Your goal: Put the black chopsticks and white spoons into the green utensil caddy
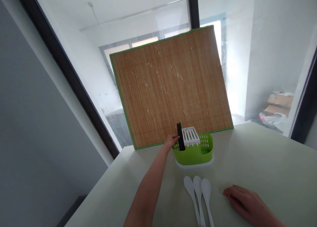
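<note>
My left hand (pixel 171 141) reaches forward and pinches a long, narrow black piece (pixel 181 136) that stands upright at the left end of a green plastic basket (pixel 188 156). The piece's lower part is in the basket; its exact kind is unclear. A white slatted rack (pixel 190 136) sits over the middle of the basket, and a white base (pixel 195 166) lies under it. Three white spoons (pixel 198 190) lie side by side in front, handles toward me. To their right, my right hand (pixel 244 200) rests on the table with its fingers curled and nothing visible in them.
A bamboo mat (pixel 170 88) with a green border leans against the glass behind the basket. The pale table (pixel 267 167) stretches to both sides. Beyond the glass, cardboard (pixel 279 101) and plastic bags lie at the right. A dark window frame (pixel 74 78) slants along the left.
</note>
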A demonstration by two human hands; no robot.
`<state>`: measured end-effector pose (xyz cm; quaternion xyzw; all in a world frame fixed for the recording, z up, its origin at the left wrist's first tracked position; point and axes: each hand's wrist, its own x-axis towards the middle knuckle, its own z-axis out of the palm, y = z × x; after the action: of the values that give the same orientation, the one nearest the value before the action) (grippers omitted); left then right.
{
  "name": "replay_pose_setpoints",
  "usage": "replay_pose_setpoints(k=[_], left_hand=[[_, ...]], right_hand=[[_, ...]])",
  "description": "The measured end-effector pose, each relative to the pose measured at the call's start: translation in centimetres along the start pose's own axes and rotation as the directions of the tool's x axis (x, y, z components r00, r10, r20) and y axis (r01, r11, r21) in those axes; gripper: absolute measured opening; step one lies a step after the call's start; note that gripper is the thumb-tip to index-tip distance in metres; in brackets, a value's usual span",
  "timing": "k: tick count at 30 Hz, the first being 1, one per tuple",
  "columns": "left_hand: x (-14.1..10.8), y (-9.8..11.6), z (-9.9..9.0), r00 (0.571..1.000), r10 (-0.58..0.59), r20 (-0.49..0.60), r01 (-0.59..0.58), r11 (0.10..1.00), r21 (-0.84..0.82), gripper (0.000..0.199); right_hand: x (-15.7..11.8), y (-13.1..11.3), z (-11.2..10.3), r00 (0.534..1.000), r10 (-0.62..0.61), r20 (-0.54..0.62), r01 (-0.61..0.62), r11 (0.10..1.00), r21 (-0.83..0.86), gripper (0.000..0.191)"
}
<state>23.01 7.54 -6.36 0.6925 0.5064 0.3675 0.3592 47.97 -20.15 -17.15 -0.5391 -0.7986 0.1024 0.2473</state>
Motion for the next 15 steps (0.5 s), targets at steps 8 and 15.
replay_pose_setpoints(k=[8, 15], left_hand=[[-2.9, -1.1, -2.6, 0.993, 0.026, -0.116, -0.026, 1.000, 0.001, 0.036], [-9.3, -3.3, -2.6, 0.942, 0.016, -0.335, -0.025, 0.999, -0.022, 0.041]], right_hand=[[0.1, 0.3, 0.3, 1.000, 0.018, 0.004, -0.018, 0.999, 0.048, 0.025], [0.5, 0.2, 0.6, 0.994, 0.105, 0.028, -0.107, 0.991, 0.075, 0.025]])
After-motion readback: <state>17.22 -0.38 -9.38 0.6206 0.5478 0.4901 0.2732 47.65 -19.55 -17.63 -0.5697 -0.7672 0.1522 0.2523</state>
